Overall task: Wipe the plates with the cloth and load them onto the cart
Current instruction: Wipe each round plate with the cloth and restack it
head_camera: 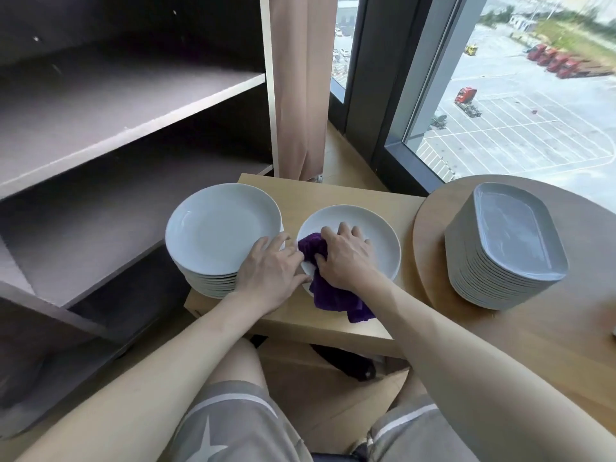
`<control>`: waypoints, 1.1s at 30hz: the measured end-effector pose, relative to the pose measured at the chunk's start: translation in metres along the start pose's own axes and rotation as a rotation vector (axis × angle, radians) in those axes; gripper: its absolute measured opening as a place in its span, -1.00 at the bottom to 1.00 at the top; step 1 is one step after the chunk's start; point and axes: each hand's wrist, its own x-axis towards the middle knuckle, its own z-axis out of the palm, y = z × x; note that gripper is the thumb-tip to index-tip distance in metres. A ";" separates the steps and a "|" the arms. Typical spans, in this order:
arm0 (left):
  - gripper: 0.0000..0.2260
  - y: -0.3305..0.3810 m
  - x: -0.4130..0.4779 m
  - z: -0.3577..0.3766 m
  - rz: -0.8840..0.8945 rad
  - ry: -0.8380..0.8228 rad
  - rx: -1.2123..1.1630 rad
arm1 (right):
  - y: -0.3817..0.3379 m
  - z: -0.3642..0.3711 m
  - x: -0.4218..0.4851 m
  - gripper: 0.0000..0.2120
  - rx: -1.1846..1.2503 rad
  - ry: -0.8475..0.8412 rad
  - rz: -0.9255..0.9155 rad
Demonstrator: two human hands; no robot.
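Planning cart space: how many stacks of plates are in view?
2: a stack of round plates on the low table's left, a stack of oblong plates on the round table, right. Others may sit out of view.

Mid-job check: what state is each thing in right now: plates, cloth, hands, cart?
Single plate: flat on the low table, being wiped.
Purple cloth: bunched on the plate, tail trailing off it.
Right hand: grips the cloth.
Left hand: fingers straight, touching the plate's left rim.
Round plate stack: upright beside the single plate.
Oblong plate stack: upright on the round table.
Cart: shelves in view hold no plates.
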 end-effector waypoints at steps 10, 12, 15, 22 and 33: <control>-0.50 -0.003 -0.002 0.002 0.004 -0.017 0.025 | 0.012 -0.003 0.022 -0.71 -0.006 0.051 0.065; -0.51 -0.003 -0.003 0.002 0.011 -0.009 0.034 | 0.018 -0.005 0.018 -0.69 -0.018 0.044 0.089; -0.51 -0.003 -0.004 0.003 0.032 -0.006 0.093 | 0.029 -0.012 0.007 -0.65 -0.014 0.023 0.144; -0.55 0.000 -0.009 -0.004 0.123 0.054 0.353 | 0.046 -0.022 -0.035 -0.65 0.074 0.102 0.122; -0.78 0.043 0.005 -0.014 0.431 -0.235 0.486 | 0.052 -0.017 -0.096 -0.71 0.403 0.299 0.203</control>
